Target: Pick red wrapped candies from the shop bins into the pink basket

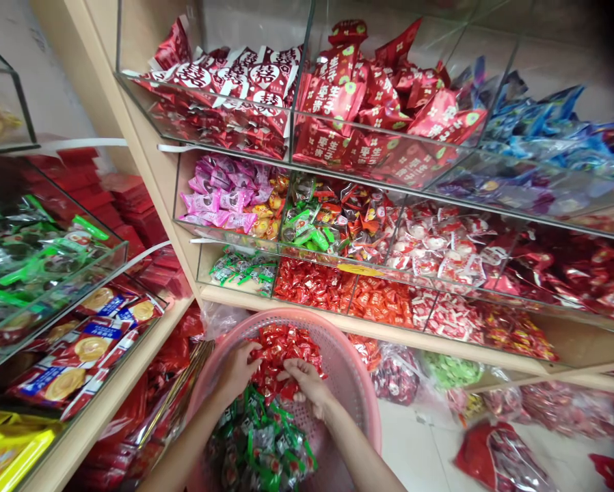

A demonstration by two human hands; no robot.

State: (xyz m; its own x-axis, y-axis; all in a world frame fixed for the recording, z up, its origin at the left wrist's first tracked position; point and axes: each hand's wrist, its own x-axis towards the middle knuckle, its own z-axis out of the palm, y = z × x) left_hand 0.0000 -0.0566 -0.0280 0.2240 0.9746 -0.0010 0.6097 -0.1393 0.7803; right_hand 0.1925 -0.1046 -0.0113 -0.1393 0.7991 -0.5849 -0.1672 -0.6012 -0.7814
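A round pink perforated basket [355, 383] sits low in front of the shelves. Inside lie a heap of red-wrapped candies [286, 348] toward the far side and green-wrapped candies [260, 444] nearer me. My left hand [238, 372] reaches into the red candies from the left, fingers curled among the wrappers. My right hand [307, 384] rests on the same red pile, fingers bent down over it. What each hand actually grips is hidden by the wrappers.
Clear bins on wooden shelves [368, 324] hold red, pink, green and blue candy packets. Left shelves carry green sweets [40, 260] and blue-red biscuit packs [81, 348]. Filled plastic bags [496, 454] lie on the tiled floor under the shelf.
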